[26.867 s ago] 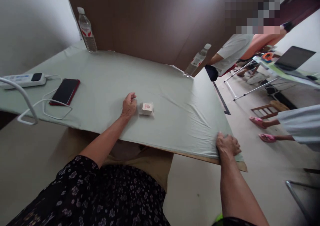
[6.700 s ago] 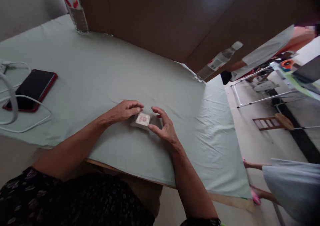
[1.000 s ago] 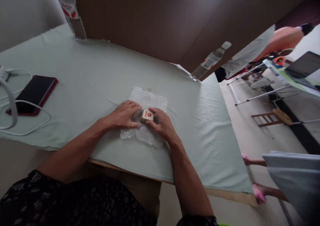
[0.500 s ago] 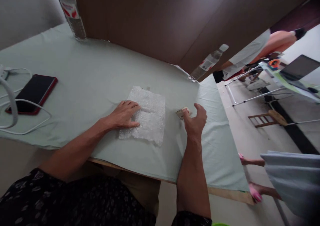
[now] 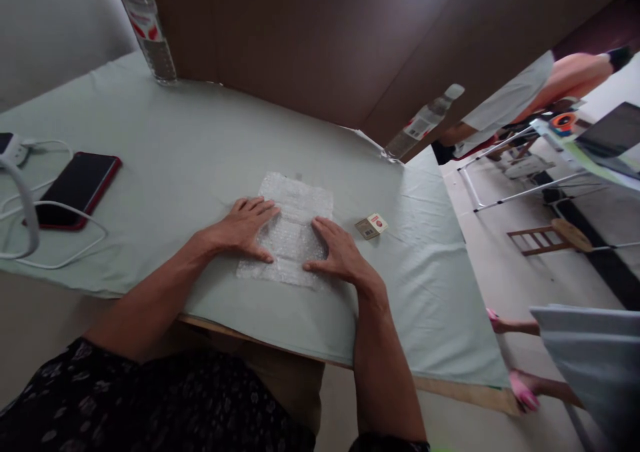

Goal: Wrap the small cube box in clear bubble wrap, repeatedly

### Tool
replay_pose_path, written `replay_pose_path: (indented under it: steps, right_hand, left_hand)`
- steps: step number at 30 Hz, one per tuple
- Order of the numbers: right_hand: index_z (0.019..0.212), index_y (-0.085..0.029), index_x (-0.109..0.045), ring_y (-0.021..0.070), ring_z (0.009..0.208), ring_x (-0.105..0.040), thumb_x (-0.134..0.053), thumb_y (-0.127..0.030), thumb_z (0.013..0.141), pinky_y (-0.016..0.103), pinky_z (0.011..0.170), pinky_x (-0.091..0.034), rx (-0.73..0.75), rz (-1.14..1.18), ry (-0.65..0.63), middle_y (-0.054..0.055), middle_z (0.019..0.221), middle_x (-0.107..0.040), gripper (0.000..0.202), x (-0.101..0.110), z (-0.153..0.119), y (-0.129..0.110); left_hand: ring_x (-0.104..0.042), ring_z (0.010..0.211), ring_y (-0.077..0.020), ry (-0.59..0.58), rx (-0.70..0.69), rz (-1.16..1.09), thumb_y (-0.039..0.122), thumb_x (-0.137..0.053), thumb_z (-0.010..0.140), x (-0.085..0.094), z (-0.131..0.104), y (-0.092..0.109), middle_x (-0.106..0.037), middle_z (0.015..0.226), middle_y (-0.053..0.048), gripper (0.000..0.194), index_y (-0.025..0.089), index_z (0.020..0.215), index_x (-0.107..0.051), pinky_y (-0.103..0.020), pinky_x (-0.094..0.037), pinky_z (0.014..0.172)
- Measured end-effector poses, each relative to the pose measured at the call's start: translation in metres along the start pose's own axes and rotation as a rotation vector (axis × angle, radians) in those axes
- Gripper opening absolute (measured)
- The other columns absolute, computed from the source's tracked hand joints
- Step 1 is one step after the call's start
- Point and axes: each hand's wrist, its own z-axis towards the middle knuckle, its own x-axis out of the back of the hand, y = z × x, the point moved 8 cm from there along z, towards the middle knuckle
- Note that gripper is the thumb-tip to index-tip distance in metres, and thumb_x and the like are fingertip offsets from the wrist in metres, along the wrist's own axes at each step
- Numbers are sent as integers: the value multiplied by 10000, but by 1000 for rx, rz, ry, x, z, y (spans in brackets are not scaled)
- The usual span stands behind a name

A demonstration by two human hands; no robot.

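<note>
A sheet of clear bubble wrap (image 5: 293, 229) lies flat on the pale green tablecloth (image 5: 210, 139), close to the table's front edge. On its left side rests my left hand (image 5: 246, 229), fingers spread and pointing inward. My right hand (image 5: 340, 252) lies across the right edge of the sheet, its thumb apart from the fingers. To the right of the sheet, just beyond my right hand, stands a small box (image 5: 371, 226) with a cream top bearing a red mark and a darker printed side. Neither hand touches this box.
A phone (image 5: 75, 189) in a red case lies at the left among white cables (image 5: 60, 262). Water bottles (image 5: 150, 35) (image 5: 425, 125) stand by a brown panel (image 5: 290, 45) at the back. Beyond the table's right edge are a wooden stool (image 5: 555, 235) and other people.
My right hand has let go of the small box and moved left onto the bubble wrap. The box now stands free on the cloth. My left hand stays on the sheet.
</note>
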Motion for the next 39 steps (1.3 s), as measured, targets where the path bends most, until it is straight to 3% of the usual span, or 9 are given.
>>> replay_pose_path:
  steps: [12,16,18,20,24,27,30,34,39]
  right_hand:
    - [1381,-211,-587,378,1419,-455,-866,-513,630,585,1162,-363,-12,90,12,167,1525,-498,856,16,-11,11]
    - [1096,-217,-720,280,1094,-684,-696,-434,818,521,1032,-491,-103,237,409,95,1127,-751,354,57,-25,24]
    - [1016,-208,-725,243,951,-703,-637,-411,863,480,947,-533,-217,285,698,72,991,-763,269,81,-42,37]
    - [1011,-204,-718,227,885,-702,-622,-406,872,449,876,-557,-269,346,833,67,957,-758,263,88,-50,41]
    - [1143,-224,-696,258,1171,-645,-616,-368,888,480,1021,-499,-50,304,649,107,1221,-717,304,63,-23,1]
    - [1316,-269,-629,299,1391,-488,-707,-379,841,529,1143,-390,98,119,333,110,1490,-546,494,22,5,-39]
    - [1324,-281,-640,331,1412,-462,-732,-411,838,555,1136,-388,152,3,92,121,1516,-516,511,-5,13,-56]
    - [1285,-267,-681,339,1383,-500,-734,-381,849,571,1118,-415,179,-23,-5,127,1494,-539,453,-3,-16,-47]
    - [1142,-301,-757,342,1295,-591,-696,-357,868,579,1053,-491,84,48,30,98,1414,-621,287,18,-87,-14]
  left_hand:
    - [-146,1543,-394,-70,-43,-24,738,-695,682,-3,-2,-6,-207,1669,-192,1148,176,1584,-259,-550,-78,1227]
    - [-298,1498,-352,61,-20,-81,653,-638,798,9,1,-10,-375,1606,-167,882,210,1519,-391,-523,-192,1212]
    - [-438,1408,-327,208,-9,-133,581,-606,851,24,1,-11,-527,1495,-139,690,223,1432,-503,-506,-288,1175]
    - [-527,1311,-298,322,-28,-183,516,-590,878,36,0,-8,-619,1381,-110,550,226,1345,-578,-478,-358,1136]
    - [-491,1349,-291,276,-108,-188,502,-624,861,31,0,7,-578,1423,-121,590,201,1363,-555,-441,-361,1149]
    - [-384,1448,-328,149,-101,-115,580,-667,809,12,2,10,-460,1541,-153,774,191,1447,-463,-470,-300,1187]
    - [-336,1482,-339,86,-84,-64,607,-666,803,2,3,8,-408,1581,-166,811,186,1460,-443,-481,-259,1206]
    - [-316,1495,-335,48,-67,-49,604,-688,791,1,5,7,-384,1602,-155,834,192,1470,-435,-460,-246,1211]
    - [-308,1496,-337,35,-69,-93,566,-711,779,6,5,10,-374,1608,-150,832,191,1471,-442,-462,-247,1210]
